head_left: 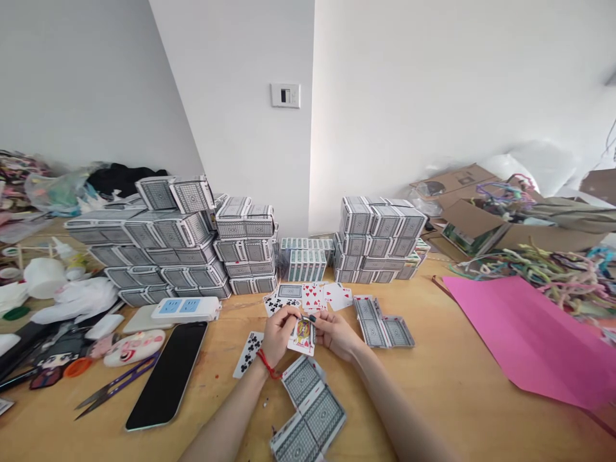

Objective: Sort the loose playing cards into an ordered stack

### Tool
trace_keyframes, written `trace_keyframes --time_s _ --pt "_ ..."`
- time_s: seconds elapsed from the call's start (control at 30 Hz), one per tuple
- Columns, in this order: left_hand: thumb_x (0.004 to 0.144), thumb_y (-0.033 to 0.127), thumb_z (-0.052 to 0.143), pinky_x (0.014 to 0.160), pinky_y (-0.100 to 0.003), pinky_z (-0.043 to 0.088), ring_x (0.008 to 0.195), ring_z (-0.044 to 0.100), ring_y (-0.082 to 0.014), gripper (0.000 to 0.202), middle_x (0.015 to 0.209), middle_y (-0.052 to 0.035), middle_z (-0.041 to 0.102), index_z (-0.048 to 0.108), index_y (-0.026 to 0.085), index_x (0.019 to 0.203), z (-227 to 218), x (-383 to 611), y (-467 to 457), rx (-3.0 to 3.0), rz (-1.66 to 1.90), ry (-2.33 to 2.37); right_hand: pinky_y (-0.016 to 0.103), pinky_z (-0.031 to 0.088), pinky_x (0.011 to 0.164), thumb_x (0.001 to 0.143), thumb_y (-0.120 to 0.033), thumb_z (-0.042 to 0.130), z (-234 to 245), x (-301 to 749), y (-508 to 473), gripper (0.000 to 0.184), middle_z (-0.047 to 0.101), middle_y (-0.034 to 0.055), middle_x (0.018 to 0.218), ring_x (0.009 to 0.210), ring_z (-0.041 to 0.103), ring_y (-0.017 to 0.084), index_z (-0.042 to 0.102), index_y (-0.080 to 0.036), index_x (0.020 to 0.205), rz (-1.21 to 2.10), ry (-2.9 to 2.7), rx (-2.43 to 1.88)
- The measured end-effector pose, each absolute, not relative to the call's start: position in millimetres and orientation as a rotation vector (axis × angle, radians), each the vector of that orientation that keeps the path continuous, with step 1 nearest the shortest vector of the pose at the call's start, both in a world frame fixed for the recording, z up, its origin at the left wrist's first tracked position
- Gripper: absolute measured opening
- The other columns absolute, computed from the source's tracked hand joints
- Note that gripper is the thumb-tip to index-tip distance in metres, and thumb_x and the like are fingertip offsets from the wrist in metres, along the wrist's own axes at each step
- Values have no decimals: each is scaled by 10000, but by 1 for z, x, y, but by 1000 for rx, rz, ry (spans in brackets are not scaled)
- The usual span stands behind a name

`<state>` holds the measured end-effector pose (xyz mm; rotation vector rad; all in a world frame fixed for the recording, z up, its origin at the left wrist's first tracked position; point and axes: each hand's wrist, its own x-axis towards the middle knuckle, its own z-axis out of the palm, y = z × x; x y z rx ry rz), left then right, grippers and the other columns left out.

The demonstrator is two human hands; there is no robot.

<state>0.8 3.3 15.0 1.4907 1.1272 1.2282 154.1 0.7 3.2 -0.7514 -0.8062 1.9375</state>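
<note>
Between my two hands a face playing card (pixel 303 335) is held above the table, its picture side up. My left hand (pixel 280 333) pinches its upper left edge, and a red cord circles that wrist. My right hand (pixel 335 332), with dark nail polish, grips the upper right edge. Just beyond lie loose cards, among them a heart card (pixel 314 296) and a two (pixel 338 296). A ten of clubs (pixel 249 353) rests beside my left wrist. Below my hands sits a folded piece made of joined cards (pixel 312 410); a smaller one (pixel 382 324) lies to the right.
Card-built blocks stand stacked at the back left (pixel 163 244) and back right (pixel 380 240). Scissors (pixel 118 386) and a black phone (pixel 168 375) lie at left. Pink paper (pixel 524 340), yarn pieces (pixel 563 289) and a cardboard box (pixel 481 224) are at right.
</note>
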Motion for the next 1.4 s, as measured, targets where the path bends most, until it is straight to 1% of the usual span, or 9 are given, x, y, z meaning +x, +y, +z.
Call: trace_keyframes --time_s 0.17,0.3,0.47,0.53,0.77,1.0,1.1,1.27,1.4 --pt "686 227 465 647 -239 409 729 532 -159 142 757 -27 591 593 166 698 19 -4 6 1527 1235 1058 243 459 564 559 -281 719 4 151 0 241 631 11 649 548 581 108 560 -141 674 1808 -809 -826" --pt "688 250 468 634 -242 414 726 536 -158 274 808 -34 604 589 154 914 20 -4 9 1386 1172 988 272 463 582 547 -329 716 3 141 -2 282 636 21 643 549 586 128 549 -143 679 1674 -800 -843" --pt "659 348 570 546 -208 388 586 494 -121 212 612 5 559 588 139 681 12 3 14 1333 1197 1146 252 444 572 551 -355 702 0 134 -2 284 625 9 628 553 568 123 549 -151 676 1510 -827 -882" --pt "653 362 580 546 -209 390 577 492 -118 226 595 8 555 588 136 658 8 4 16 1323 1231 1174 244 436 556 559 -352 696 -1 133 -3 268 619 4 624 546 556 119 555 -157 677 1458 -848 -900" --pt "666 371 563 616 -241 419 662 553 -155 237 691 -20 627 612 142 700 2 3 16 1361 1265 1209 264 450 562 548 -341 705 0 132 -4 256 602 -5 591 536 561 130 552 -162 648 1490 -823 -901" --pt "717 352 499 573 -226 393 608 510 -139 216 622 -1 570 577 157 667 2 3 14 1467 1301 1303 292 481 624 571 -299 703 6 137 -5 289 638 28 688 607 604 136 532 -140 743 1679 -883 -835" --pt "728 347 486 570 -224 393 608 503 -135 208 635 -1 559 561 158 689 2 4 14 1431 1333 1289 307 492 615 536 -254 725 5 136 -5 326 623 -7 623 585 607 141 508 -158 760 1695 -922 -844" --pt "741 333 479 646 -239 412 717 527 -149 212 794 -31 585 557 166 848 7 7 12 1444 1359 1199 282 493 527 558 -236 700 4 133 -8 384 572 -67 526 480 569 115 481 -215 874 1622 -918 -813" --pt "743 321 478 602 -219 402 657 506 -130 184 734 -9 561 543 174 832 9 8 10 1468 1352 1181 265 485 505 554 -215 698 6 133 -10 374 564 -63 527 472 554 106 513 -213 879 1599 -904 -798"
